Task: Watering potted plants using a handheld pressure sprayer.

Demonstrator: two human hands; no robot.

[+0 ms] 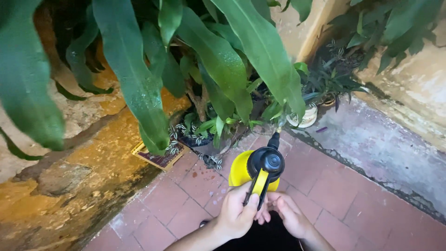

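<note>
The left hand (pixel 238 214) is squeezing the yellow lever of a round yellow plastic spray bottle with a black top (pixel 258 169), the right hand (pixel 289 214) is cupping it underneath, over red floor tiles (pixel 195 186), nozzle pointing at big green wet leaves (pixel 223 60)

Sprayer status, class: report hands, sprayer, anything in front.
Left hand grips the sprayer handle, thumb on the yellow trigger. Right hand steadies beside it. Nozzle aimed at wet leaves; potted plants beyond.
</note>
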